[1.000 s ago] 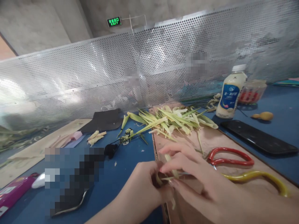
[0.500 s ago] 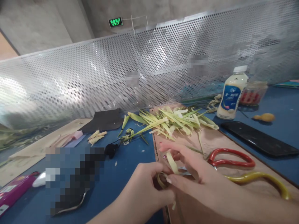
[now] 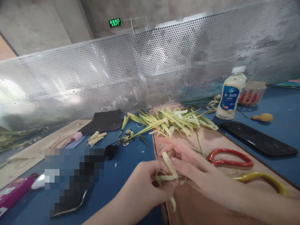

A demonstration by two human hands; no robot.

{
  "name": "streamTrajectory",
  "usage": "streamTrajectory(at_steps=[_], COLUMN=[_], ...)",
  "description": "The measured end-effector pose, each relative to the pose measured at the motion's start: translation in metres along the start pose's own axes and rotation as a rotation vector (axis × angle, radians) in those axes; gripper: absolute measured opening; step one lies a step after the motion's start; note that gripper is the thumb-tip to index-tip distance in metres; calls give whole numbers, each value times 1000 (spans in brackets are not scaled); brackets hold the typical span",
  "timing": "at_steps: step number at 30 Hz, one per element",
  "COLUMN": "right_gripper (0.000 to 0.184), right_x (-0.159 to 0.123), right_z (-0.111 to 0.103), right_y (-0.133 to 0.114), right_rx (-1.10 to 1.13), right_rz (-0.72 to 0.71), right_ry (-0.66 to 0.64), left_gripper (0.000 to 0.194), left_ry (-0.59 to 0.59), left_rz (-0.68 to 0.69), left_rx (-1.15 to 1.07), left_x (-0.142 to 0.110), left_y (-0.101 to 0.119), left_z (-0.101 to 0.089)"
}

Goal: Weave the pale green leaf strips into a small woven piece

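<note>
My left hand (image 3: pixel 150 181) pinches a small looped bundle of pale green husk strip (image 3: pixel 170 165) between thumb and forefinger, over the wooden board's left edge. One end of the strip sticks up and another hangs below the thumb. From the right, my right hand (image 3: pixel 193 164) meets the bundle, its thumb and fingers closed on the strip; the exact grip is partly hidden. Scissors with one red handle (image 3: pixel 231 157) and one yellow handle (image 3: pixel 262 179) lie under and beside my right hand, blades covered. Beyond both hands sits a pile of green corn husks (image 3: pixel 178 122).
A milky bottle (image 3: pixel 231 93), a jar with red contents (image 3: pixel 252 93), a small gourd (image 3: pixel 262 117) and a black phone (image 3: pixel 259 139) stand or lie right of the wooden board (image 3: pixel 199 209). Left are a dark sheet (image 3: pixel 103 121) and a purple tool (image 3: pixel 14 190). A perforated metal screen (image 3: pixel 93 75) rises behind.
My right hand's thumb has lifted from the loop up to the upright strip. The strip has shifted, and its lower end hangs further out below my left thumb.
</note>
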State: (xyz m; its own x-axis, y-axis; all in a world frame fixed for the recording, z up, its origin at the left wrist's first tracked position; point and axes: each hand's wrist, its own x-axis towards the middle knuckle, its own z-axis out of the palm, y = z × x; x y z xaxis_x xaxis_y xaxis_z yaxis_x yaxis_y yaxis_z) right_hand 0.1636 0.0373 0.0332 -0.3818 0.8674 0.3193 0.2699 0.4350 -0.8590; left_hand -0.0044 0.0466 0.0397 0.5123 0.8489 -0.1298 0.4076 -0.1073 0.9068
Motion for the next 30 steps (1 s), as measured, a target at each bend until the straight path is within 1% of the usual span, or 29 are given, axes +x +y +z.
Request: streamTrajectory(at_steps=[2, 3, 6, 8, 11, 17, 23, 27, 30], right_gripper=[44, 43, 36, 35, 38, 41, 40, 42, 44], right_x=[-1, -2, 0, 2, 5, 8, 8, 9, 9], right_z=[-6, -9, -17, -21, -26, -29, -28, -29, -29], right_y=[1, 1, 2, 2, 2, 0, 0, 3, 5], right_rx=[-82, -126, -213, -224, -224, -253, -243, -246, -213], right_rz=[-74, -119, -239, -271, -254, -236, -193, -150, -117], right_ry=[34, 24, -92, -168, -221, -286, -233, -159, -159], left_gripper=[23, 26, 29, 29, 29, 32, 39, 41, 44], left_ry=[-15, -18, -26, -50, -92, -110, -158, -129, -108], left_rz=[-50, -64, -61, -52, -39, -40, 18, 21, 29], left_rx=[-40, -52, -68, -81, -107, -152, -189, -202, -219], left_x=[1, 1, 1, 1, 2, 5, 4, 5, 7], left_y=[1, 2, 5, 7, 6, 2, 1, -1, -2], left_z=[-3, -5, -9, -11, -13, -16, -22, -28, -30])
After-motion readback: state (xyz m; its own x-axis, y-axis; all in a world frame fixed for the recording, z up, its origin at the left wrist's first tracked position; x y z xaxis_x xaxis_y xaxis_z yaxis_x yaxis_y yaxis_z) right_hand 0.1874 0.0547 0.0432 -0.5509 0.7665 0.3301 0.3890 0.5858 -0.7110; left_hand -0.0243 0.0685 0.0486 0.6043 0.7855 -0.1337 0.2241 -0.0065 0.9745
